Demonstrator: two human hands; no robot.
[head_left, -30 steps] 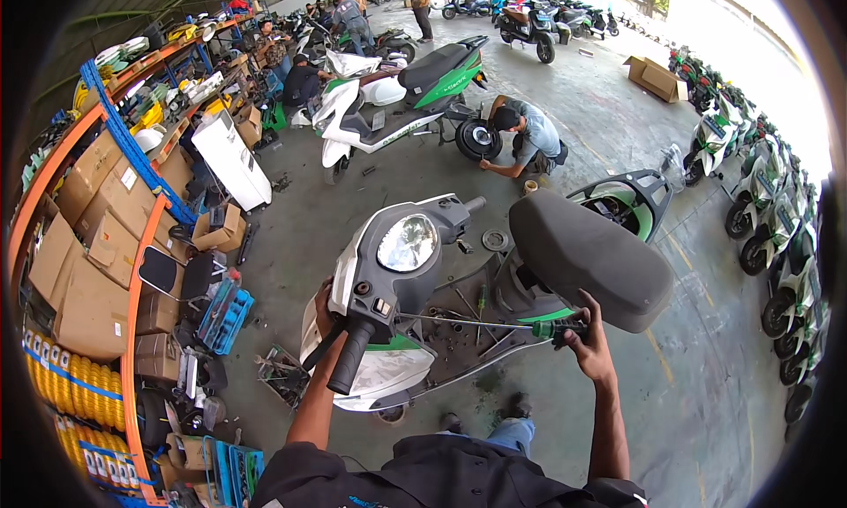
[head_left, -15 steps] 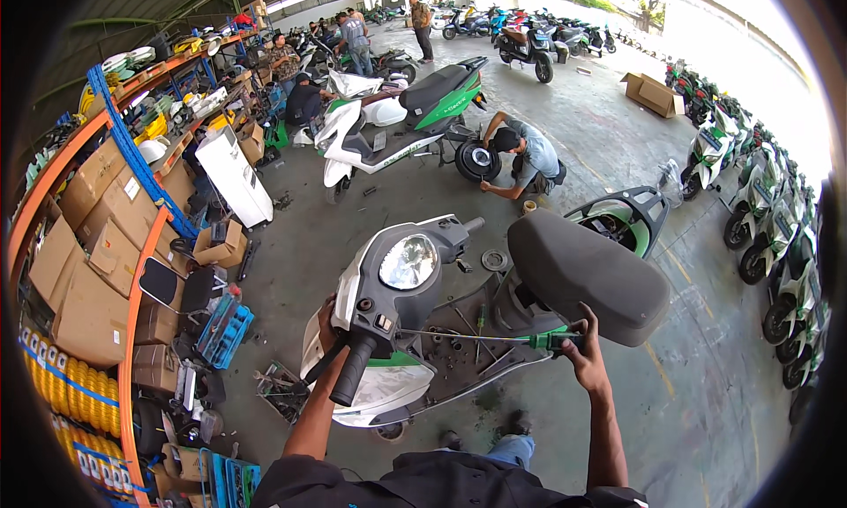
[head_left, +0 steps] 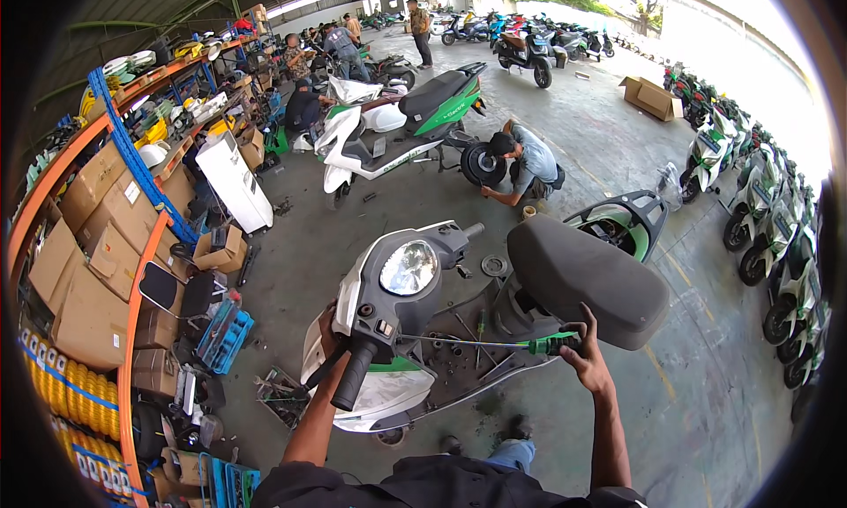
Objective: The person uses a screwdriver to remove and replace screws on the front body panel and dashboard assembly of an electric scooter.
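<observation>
In the head view, between the partly curled fingers of the right hand (head_left: 589, 360): a green-and-black screwdriver (head_left: 543, 343), held by its handle, shaft pointing leftward from the fingertips to the headlight housing (head_left: 430, 294) of a white-and-green scooter (head_left: 379, 395); tip contact impossible to tell. Just above those fingers, a dark seat (head_left: 587, 278). Well to their left, beside the housing, the left hand (head_left: 327, 329), fingers mostly hidden, opening and hold impossible to tell; below these, a black handlebar grip (head_left: 355, 380).
</observation>
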